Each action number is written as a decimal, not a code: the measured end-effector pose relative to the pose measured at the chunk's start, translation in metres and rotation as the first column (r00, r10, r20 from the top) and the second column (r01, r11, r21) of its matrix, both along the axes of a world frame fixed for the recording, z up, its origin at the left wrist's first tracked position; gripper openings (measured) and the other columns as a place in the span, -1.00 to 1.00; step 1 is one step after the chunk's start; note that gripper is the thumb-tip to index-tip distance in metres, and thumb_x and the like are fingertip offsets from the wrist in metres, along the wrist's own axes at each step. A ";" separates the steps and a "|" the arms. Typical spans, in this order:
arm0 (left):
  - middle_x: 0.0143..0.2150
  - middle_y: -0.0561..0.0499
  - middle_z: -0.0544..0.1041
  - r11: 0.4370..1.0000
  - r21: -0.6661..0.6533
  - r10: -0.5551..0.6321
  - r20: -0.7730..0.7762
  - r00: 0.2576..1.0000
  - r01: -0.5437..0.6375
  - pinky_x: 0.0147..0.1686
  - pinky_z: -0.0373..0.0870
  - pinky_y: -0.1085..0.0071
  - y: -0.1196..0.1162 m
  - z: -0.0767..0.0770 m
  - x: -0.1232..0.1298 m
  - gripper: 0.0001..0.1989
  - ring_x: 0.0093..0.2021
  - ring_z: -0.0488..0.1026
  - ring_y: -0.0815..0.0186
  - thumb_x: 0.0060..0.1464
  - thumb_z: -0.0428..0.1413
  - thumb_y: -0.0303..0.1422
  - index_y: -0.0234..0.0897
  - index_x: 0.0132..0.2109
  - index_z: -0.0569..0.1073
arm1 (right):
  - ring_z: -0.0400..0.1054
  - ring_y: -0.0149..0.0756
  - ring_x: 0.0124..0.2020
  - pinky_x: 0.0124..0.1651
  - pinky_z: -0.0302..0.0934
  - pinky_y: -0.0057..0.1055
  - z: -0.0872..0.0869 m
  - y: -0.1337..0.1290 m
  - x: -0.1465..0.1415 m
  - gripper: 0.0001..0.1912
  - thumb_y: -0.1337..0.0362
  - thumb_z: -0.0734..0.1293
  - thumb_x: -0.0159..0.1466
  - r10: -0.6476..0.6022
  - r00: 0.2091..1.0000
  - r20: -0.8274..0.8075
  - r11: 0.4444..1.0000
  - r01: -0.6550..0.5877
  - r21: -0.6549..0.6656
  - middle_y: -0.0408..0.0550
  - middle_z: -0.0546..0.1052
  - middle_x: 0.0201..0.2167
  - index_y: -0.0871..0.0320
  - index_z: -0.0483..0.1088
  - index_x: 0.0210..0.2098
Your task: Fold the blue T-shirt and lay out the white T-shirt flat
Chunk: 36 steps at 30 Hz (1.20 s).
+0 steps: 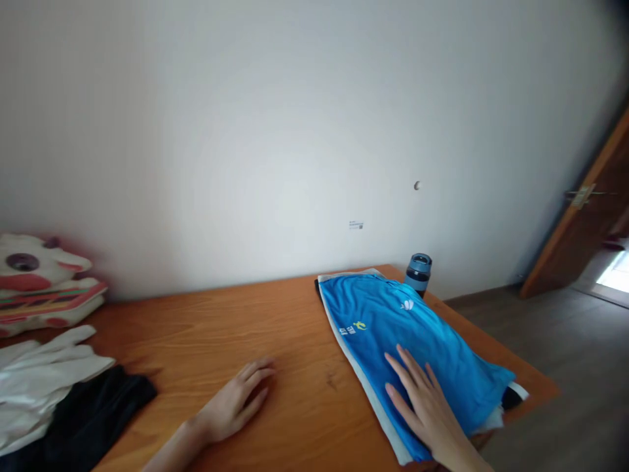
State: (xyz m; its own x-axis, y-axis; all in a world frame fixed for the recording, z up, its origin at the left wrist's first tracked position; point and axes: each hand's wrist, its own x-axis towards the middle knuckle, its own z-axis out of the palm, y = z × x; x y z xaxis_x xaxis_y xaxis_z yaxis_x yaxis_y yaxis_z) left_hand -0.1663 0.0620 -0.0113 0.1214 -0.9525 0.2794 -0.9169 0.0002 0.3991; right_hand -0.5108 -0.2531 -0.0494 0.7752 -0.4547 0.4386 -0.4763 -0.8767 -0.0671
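Note:
A blue shirt [407,328] with white and yellow prints lies spread flat on the right part of the wooden table. Grey, white and black cloth edges show from beneath it. My right hand [425,403] is over the shirt's near part, fingers spread, with nothing held; whether the palm presses on the cloth I cannot tell. Left of the shirt, my left hand [239,400] is at the bare wood, fingers loosely bent and apart, holding nothing.
The wooden table [236,321] stands against a white wall. A blue bottle [418,273] is behind the shirt. At the left are a white and red toy keyboard [49,305], white cloth [44,373] and black cloth [98,410]. A wooden door [584,203] is at the far right.

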 end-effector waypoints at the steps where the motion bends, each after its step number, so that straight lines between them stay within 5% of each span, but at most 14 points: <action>1: 0.32 -0.03 0.43 0.999 -0.016 0.038 -0.007 0.999 -0.038 0.28 0.37 0.23 0.023 0.001 0.001 -0.63 0.30 0.39 0.17 0.36 -0.03 -0.29 -0.01 0.25 0.38 | 0.16 0.09 0.39 0.29 0.14 0.23 -0.006 0.013 -0.001 -0.37 -0.03 0.15 0.44 0.048 0.999 0.000 0.999 -0.048 -0.024 0.07 0.19 0.43 -0.05 0.08 0.44; 4: 0.23 -0.06 0.49 0.990 -0.027 0.136 -0.028 0.990 -0.137 0.23 0.43 0.25 0.079 0.005 -0.002 -0.69 0.22 0.46 0.17 0.35 -0.02 -0.33 -0.03 0.17 0.42 | 0.24 0.28 0.32 0.16 0.25 0.31 -0.014 0.046 0.001 -0.29 -0.12 0.26 0.35 0.105 0.994 0.015 0.990 -0.102 -0.100 0.17 0.25 0.39 -0.07 0.14 0.42; 8: 0.02 -0.09 0.56 0.970 -0.057 0.231 -0.072 0.970 -0.235 0.08 0.50 0.29 0.109 0.012 -0.008 -0.79 0.04 0.53 0.20 0.35 -0.05 -0.36 -0.11 0.02 0.44 | 0.34 0.24 0.24 0.13 0.35 0.16 0.011 0.088 0.041 -0.41 -0.12 0.32 0.30 0.273 0.958 0.092 0.962 -0.271 -0.030 0.15 0.33 0.35 -0.06 0.40 0.24; 13: -0.17 -0.08 0.55 0.916 -0.137 0.367 -0.096 0.925 -0.377 -0.11 0.51 0.33 0.101 0.009 0.002 -0.85 -0.16 0.53 0.22 0.32 -0.04 -0.38 -0.17 -0.08 0.41 | 0.55 -0.15 -0.10 -0.04 0.46 -0.26 0.047 0.147 0.150 -0.65 0.00 0.21 0.42 0.410 0.852 0.325 0.783 -0.512 0.355 0.06 0.60 -0.03 0.02 0.48 0.01; 16: -0.24 -0.07 0.54 0.896 -0.152 0.416 -0.048 0.908 -0.418 -0.20 0.48 0.34 0.090 0.004 0.018 -0.87 -0.23 0.51 0.24 0.29 -0.03 -0.40 -0.19 -0.12 0.41 | 0.44 -0.28 -0.52 -0.36 0.41 -0.33 0.037 0.162 0.218 -0.49 -0.12 0.17 0.39 0.309 0.837 0.452 0.674 -0.528 0.517 0.00 0.60 -0.32 0.13 0.43 0.03; 19: -0.28 -0.05 0.54 0.867 -0.170 0.472 -0.023 0.881 -0.469 -0.25 0.45 0.37 0.079 0.001 0.036 -0.86 -0.29 0.49 0.26 0.27 -0.03 -0.42 -0.20 -0.12 0.42 | 0.38 -0.25 -0.60 -0.47 0.31 -0.33 0.015 0.161 0.262 -0.34 -0.27 0.14 0.31 0.160 0.846 0.508 0.628 -0.484 0.609 -0.05 0.53 -0.52 0.20 0.46 -0.09; 28: -0.31 -0.01 0.55 0.832 -0.181 0.525 -0.052 0.850 -0.525 -0.34 0.41 0.45 0.072 -0.003 0.054 -0.82 -0.38 0.48 0.34 0.18 0.04 -0.44 -0.21 -0.07 0.44 | 0.54 -0.18 -0.35 -0.39 0.34 -0.42 -0.007 0.147 0.271 -0.49 -0.18 0.24 0.32 0.188 0.858 0.478 0.506 -0.502 0.702 0.04 0.64 -0.34 0.12 0.46 -0.09; 36: -0.29 -0.03 0.56 0.856 -0.282 0.468 0.064 0.881 -0.434 -0.26 0.46 0.38 0.077 -0.002 0.046 -0.78 -0.31 0.51 0.26 0.14 0.06 -0.45 -0.21 -0.06 0.43 | 0.56 -0.08 -0.07 -0.20 0.43 -0.40 -0.015 0.140 0.274 -0.44 -0.25 0.27 0.25 0.213 0.891 0.400 0.471 -0.453 0.757 0.14 0.64 -0.06 0.09 0.47 -0.09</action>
